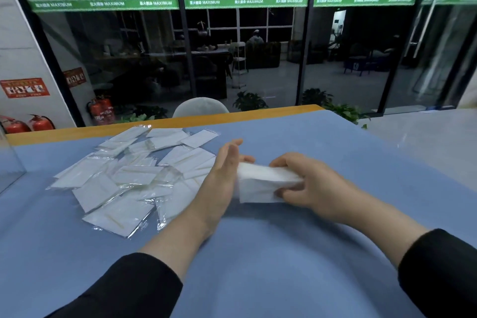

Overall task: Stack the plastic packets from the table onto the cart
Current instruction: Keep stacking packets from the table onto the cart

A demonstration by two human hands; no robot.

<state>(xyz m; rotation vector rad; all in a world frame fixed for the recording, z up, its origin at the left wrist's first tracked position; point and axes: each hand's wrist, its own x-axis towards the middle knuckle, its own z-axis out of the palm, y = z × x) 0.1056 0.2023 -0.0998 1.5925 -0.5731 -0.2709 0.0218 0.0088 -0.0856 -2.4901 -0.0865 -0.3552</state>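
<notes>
many packets (124, 178), two hands, four extinguishers (41, 122)

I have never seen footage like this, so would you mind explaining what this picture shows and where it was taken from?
There is no machine here: a person wears a wide-angle camera on the head, so the single picture looks forward and down at their own two bare hands, with black sleeves at the bottom. The left hand has straight fingers pressed flat against one end of a small white stack of packets. The right hand has its fingers curled round the other end, so the stack is squared up between them just above a table with a blue cover. To the left lies a loose pile of plastic packets, overlapping in no order. Beyond the table are a chair back, red fire extinguishers and a dark glass wall. No cart is visible.
</notes>
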